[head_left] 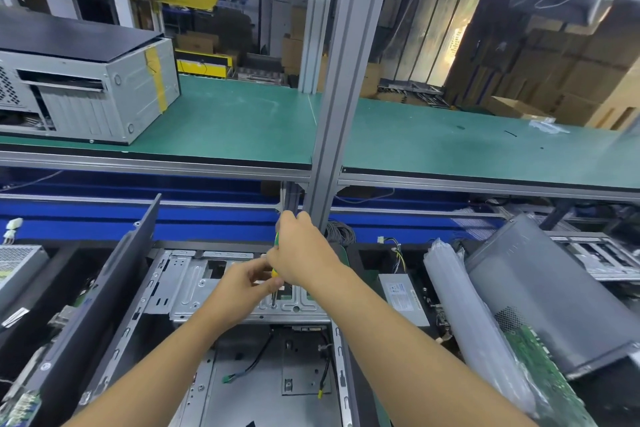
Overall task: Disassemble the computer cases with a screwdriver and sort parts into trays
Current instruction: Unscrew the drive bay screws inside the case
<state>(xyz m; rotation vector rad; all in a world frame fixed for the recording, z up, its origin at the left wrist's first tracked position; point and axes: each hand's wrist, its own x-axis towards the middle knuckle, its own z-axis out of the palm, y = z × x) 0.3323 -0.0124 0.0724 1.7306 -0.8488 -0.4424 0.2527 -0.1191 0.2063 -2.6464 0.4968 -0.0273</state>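
Head view: right hand (304, 250) grips the upright screwdriver (276, 240), left hand (242, 282) pinches its lower handle, tip down on the case's (249, 378) cage (194, 298). Tilted, the tip could slip and skid.

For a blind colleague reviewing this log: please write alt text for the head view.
The right hand grips a green-and-yellow screwdriver upright, tip at the metal bracket of an open computer case, while the left hand pinches its lower handle. Another grey case sits on the green shelf above.
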